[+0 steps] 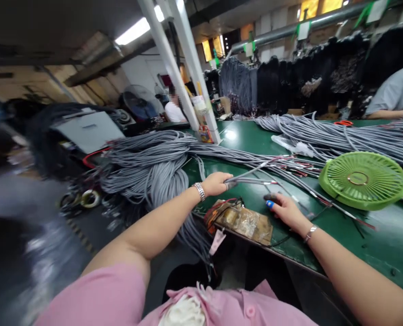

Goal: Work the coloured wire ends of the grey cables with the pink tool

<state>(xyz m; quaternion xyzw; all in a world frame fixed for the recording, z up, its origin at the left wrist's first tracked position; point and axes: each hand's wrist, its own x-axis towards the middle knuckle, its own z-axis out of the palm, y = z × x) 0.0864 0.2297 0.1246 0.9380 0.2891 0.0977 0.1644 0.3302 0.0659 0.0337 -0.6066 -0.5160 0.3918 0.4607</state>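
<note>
My left hand (217, 183) is closed round a few grey cables (252, 171) that run out to the right, with white and red stripped ends. My right hand (286, 209) is over the green table to the right, with a blue wrap on its thumb. Its fingers are curled by a dark shape near their tips, too blurred to name. Between and below my hands, a brown board (252, 224) with clear tape and red and black wires lies at the table's front edge. A pink clip (217, 241) hangs from it.
A thick bundle of grey cables (167, 156) hangs over the table's left end. More grey cables (371, 136) lie at the back right behind a green fan (362, 179). Orange-handled scissors (343, 122) lie there. White posts (201, 72) rise behind the table. Two other people are nearby.
</note>
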